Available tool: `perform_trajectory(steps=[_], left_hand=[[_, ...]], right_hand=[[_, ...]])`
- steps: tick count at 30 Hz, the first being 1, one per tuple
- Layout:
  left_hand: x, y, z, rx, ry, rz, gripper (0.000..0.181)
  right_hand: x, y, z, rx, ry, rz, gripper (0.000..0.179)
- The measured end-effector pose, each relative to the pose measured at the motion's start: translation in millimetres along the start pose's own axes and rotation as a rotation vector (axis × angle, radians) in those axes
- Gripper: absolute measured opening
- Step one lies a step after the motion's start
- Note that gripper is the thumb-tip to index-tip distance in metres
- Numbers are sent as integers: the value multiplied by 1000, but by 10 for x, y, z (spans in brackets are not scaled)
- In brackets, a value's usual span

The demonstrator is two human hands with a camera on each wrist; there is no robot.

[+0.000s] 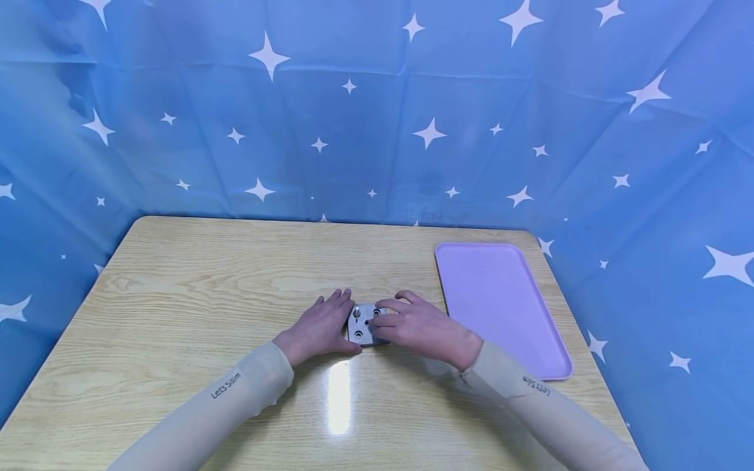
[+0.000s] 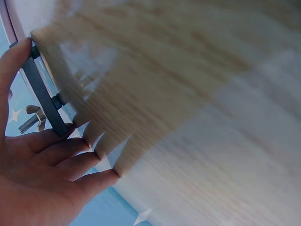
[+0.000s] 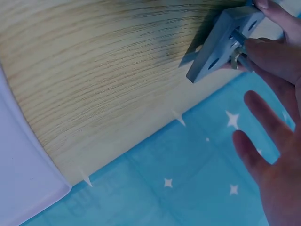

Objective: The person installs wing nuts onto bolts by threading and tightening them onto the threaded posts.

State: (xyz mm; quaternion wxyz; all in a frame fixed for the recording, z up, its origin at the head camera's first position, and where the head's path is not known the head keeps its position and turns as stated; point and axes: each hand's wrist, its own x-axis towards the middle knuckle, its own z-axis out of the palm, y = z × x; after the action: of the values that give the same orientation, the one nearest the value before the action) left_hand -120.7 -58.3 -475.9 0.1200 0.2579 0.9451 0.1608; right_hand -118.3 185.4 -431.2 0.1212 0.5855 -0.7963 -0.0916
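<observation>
A small square grey metal plate (image 1: 362, 329) with several round holes lies mid-table. My left hand (image 1: 337, 320) holds its left edge; in the left wrist view the thumb (image 2: 14, 56) and the fingers (image 2: 56, 141) clamp the plate's thin side (image 2: 41, 94). A wing bolt (image 2: 30, 120) sticks out beyond it. My right hand (image 1: 383, 314) reaches over the plate's right side. In the right wrist view its thumb and forefinger pinch a small bolt (image 3: 238, 55) set in the plate (image 3: 217, 43), and the other fingers (image 3: 263, 117) are spread.
A shallow lilac tray (image 1: 501, 304) lies on the right of the wooden table (image 1: 194, 301). Blue star-patterned cloth (image 1: 377, 118) walls in the table at the back and both sides. A light glare (image 1: 338, 396) shines on the near tabletop.
</observation>
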Motion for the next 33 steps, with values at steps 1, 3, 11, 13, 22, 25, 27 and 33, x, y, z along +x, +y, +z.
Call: perform_trajectory(steps=[1, 3, 11, 13, 22, 25, 27, 33], left_hand=[[0, -3, 1, -2, 0, -1, 98], [-1, -9, 1, -8, 1, 0, 98], [-7, -8, -5, -5, 9, 6, 98], [-9, -9, -5, -7, 5, 4, 99], [-7, -15, 3, -5, 3, 2, 99], [-7, -15, 3, -11, 8, 5, 98], [-8, -16, 1, -12, 6, 6, 98], [-15, -25, 2, -9, 14, 21, 98]], right_hand=[[3, 4, 6, -3, 4, 0, 29], [15, 9, 14, -9, 6, -1, 26], [91, -48, 57, -20, -18, 66, 17], [105, -79, 73, -1, -25, 104, 16], [134, -210, 145, 190, 46, 306, 7], [141, -242, 160, 234, 66, 361, 6], [144, -253, 161, 249, 71, 378, 6], [89, -172, 83, 171, -8, 326, 38]])
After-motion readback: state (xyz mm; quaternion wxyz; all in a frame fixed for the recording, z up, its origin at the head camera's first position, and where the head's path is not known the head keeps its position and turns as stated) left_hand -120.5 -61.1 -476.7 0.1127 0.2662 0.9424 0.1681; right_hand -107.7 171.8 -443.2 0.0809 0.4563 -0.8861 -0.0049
